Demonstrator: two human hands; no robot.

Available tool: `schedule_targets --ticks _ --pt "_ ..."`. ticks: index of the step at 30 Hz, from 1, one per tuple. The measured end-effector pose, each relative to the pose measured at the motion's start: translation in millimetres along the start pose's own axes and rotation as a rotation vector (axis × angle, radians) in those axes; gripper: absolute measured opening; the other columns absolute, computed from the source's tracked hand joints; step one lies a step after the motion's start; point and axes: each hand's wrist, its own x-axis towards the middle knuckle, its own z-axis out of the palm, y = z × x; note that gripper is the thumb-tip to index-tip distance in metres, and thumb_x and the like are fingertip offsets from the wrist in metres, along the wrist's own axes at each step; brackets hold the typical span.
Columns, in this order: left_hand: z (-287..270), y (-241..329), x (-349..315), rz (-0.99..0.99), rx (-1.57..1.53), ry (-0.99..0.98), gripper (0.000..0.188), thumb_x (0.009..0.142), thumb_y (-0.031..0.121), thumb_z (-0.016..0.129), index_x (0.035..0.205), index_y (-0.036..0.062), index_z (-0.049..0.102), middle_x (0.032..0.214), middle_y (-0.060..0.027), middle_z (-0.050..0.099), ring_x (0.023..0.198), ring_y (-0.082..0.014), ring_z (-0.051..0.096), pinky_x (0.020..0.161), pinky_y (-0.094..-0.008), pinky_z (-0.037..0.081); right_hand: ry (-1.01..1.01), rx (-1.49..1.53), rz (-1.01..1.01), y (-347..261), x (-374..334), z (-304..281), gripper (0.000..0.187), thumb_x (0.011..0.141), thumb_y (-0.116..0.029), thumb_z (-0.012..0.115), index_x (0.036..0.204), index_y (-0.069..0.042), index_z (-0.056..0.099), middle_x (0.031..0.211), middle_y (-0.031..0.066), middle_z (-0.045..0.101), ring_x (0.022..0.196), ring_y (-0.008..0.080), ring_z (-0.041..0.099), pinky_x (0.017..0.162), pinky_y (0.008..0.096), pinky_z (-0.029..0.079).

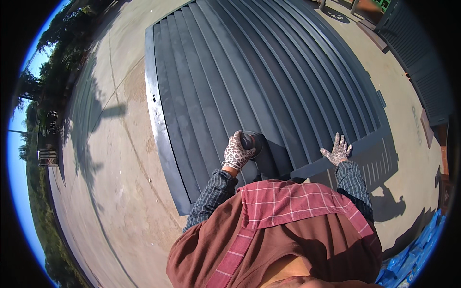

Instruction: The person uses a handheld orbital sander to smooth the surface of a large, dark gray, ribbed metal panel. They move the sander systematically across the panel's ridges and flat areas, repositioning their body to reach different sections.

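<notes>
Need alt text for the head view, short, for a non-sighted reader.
Seen from above, a person in patterned gloves leans over a dark grey slatted metal gate panel lying flat on a concrete yard. The left hand grips a round dark tool on the slats; the right hand rests spread flat near the panel's edge.

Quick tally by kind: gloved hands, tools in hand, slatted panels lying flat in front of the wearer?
Gloved hands: 2, the left hand and the right hand, both in spotted gloves
Round dark tools: 1, the round dark tool under the left hand
Grey slatted panels lying flat: 1, the grey slatted panel, with the right hand flat on its near edge
Total: 4
</notes>
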Motion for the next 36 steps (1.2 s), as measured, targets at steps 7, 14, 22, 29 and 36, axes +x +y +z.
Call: schedule_targets --ticks 7,14,22,29,36 --pt "7 -4 -2 0.009 0.007 0.011 0.090 0.074 0.028 0.089 0.150 0.0073 0.045 0.142 -0.0196 0.054 0.129 -0.0374 0.059 0.108 -0.0437 0.051 0.010 0.006 0.006 2 -2 2 0.124 0.085 -0.076 0.063 0.166 -0.017 -0.009 0.173 0.0207 0.003 0.159 0.0399 0.010 0.125 0.0635 0.000" --pt "10 -7 -2 0.035 -0.015 0.070 0.084 0.074 0.029 0.090 0.145 0.0081 0.050 0.136 -0.0193 0.061 0.124 -0.0361 0.063 0.106 -0.0429 0.052 -0.002 0.012 0.024 0 -5 -3 0.122 0.086 -0.075 0.062 0.167 -0.017 -0.008 0.174 0.0179 0.002 0.160 0.0360 0.006 0.126 0.0615 -0.001" --pt "10 -4 -4 0.009 -0.005 -0.004 0.090 0.075 0.030 0.088 0.150 0.0089 0.044 0.142 -0.0203 0.054 0.129 -0.0378 0.059 0.109 -0.0446 0.050 -0.006 0.013 0.027 3 -9 0 0.123 0.085 -0.076 0.063 0.167 -0.017 -0.007 0.174 0.0178 0.001 0.160 0.0364 0.006 0.126 0.0608 -0.001" --pt "16 -5 -7 0.011 0.012 0.016 0.090 0.075 0.030 0.089 0.151 0.0087 0.043 0.142 -0.0196 0.054 0.130 -0.0377 0.059 0.107 -0.0447 0.051 -0.014 0.018 0.017 5 -7 3 0.123 0.085 -0.077 0.063 0.167 -0.017 -0.008 0.174 0.0180 0.000 0.160 0.0371 0.004 0.125 0.0621 -0.003" --pt "23 -5 -6 0.047 0.013 0.061 0.091 0.073 0.029 0.090 0.150 0.0106 0.045 0.140 -0.0188 0.055 0.127 -0.0379 0.061 0.106 -0.0453 0.052 -0.023 0.026 0.025 5 -7 -5 0.121 0.086 -0.078 0.060 0.167 -0.018 -0.005 0.173 0.0182 0.001 0.160 0.0369 0.003 0.126 0.0602 0.000"
